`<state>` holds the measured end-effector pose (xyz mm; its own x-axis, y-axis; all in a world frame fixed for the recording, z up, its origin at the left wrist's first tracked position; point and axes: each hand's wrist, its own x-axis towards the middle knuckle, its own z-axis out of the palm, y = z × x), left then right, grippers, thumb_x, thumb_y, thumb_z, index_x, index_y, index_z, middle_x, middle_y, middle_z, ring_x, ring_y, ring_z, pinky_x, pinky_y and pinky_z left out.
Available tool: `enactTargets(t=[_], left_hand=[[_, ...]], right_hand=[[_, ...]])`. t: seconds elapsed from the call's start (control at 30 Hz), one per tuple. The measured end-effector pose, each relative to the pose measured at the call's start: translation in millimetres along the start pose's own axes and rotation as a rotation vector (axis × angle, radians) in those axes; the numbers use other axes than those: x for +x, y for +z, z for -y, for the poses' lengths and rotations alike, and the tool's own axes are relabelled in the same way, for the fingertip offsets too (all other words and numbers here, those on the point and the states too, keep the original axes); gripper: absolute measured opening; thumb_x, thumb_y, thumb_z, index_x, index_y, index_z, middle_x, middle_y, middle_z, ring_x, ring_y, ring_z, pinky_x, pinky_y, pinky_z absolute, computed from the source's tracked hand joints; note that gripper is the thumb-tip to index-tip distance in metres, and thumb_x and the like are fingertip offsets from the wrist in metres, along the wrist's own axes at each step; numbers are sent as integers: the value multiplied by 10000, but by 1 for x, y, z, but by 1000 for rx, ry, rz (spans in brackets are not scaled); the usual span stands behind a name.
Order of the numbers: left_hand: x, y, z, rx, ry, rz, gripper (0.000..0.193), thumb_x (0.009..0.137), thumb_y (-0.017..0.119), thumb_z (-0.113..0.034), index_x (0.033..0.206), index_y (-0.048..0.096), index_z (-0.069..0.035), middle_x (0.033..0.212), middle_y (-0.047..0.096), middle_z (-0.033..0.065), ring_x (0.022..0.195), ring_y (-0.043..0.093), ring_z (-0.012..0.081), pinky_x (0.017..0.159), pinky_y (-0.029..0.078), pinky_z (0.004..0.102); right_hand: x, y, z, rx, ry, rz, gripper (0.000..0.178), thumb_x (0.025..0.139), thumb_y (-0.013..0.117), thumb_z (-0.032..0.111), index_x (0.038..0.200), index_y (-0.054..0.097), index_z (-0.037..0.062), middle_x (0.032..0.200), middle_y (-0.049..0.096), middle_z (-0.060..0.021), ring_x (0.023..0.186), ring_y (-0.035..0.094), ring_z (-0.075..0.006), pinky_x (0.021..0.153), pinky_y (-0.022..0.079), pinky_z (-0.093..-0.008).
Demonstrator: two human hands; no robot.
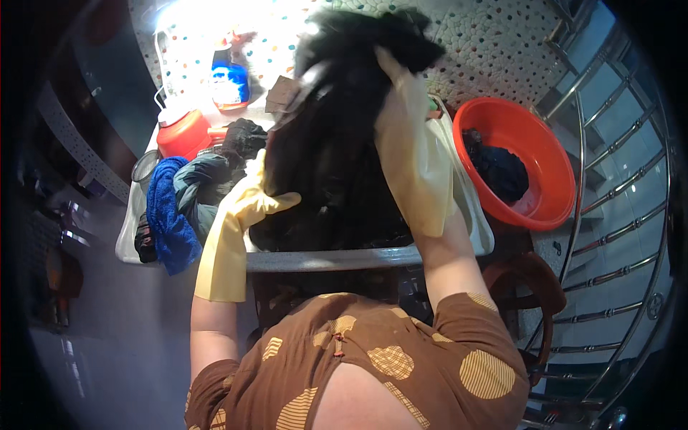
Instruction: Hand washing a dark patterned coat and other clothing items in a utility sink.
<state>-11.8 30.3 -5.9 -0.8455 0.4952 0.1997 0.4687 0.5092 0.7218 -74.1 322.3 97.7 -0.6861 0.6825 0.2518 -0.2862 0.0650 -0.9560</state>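
Both my hands wear long cream rubber gloves. My right hand [401, 93] is raised at the far side of a white basin [337, 259], closed on a bunched black garment [337, 136]. The garment's top is smeared by motion, and its lower part hangs into the basin. At the garment's left edge, my left hand [261, 193] has its thumb stretched away from the fingers, with no cloth visibly gripped. Beside that hand, twisted grey-green cloth [201, 179], a blue towel [172, 215] and a dark cloth [244, 137] lie over the basin's left side.
A red-orange tub [559, 179] with dark clothing [502, 174] stands at the right, near metal stair railings [623, 190]. Behind the left cloths are a red plastic dipper [183, 132] and a blue-labelled bottle [229, 82]. A brown wooden chair [548, 287] stands below the tub.
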Motion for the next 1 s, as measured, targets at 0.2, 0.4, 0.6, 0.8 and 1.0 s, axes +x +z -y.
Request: enactTargets(t=[0.2,0.4,0.6,0.8,1.0], left_hand=[[2,-31,-33,-249,-4,-155,712,735,837,-179,1353,527,-15,1199,669,129,1127,624,258,1001,469,353],[11,-25,-33,-502,-20,-794,528,728,810,-71,1202,577,-53,1072,681,131,985,655,195,865,514,296],[10,12,-55,54,-186,-358,679,710,824,-94,1298,488,-53,1225,602,197,1190,582,316,1035,453,401],[25,82,-31,402,-147,-1,1064,728,773,-480,1514,244,5,1462,402,267,1359,407,414,1122,328,488],[41,81,-31,526,-323,172,1190,728,742,-561,1549,113,27,1500,313,317,1397,328,462,1126,264,594]], right_hand=[[-102,7,97,695,140,462,429,1017,517,328,1288,592,4,1107,704,-120,916,689,-250,899,521,-332],[-104,3,90,893,266,498,423,1000,553,335,1254,610,2,1115,701,-134,938,683,-276,916,517,-367],[-56,-45,4,867,405,123,408,978,600,322,1232,623,4,1136,690,-163,969,674,-322,913,520,-401],[-33,-92,-30,127,290,-166,441,957,631,326,1225,611,-24,1174,669,-192,1020,654,-341,912,519,-416],[-13,-103,-36,-788,49,-279,470,943,649,332,1227,598,-38,1205,650,-208,1061,637,-351,912,518,-431]])
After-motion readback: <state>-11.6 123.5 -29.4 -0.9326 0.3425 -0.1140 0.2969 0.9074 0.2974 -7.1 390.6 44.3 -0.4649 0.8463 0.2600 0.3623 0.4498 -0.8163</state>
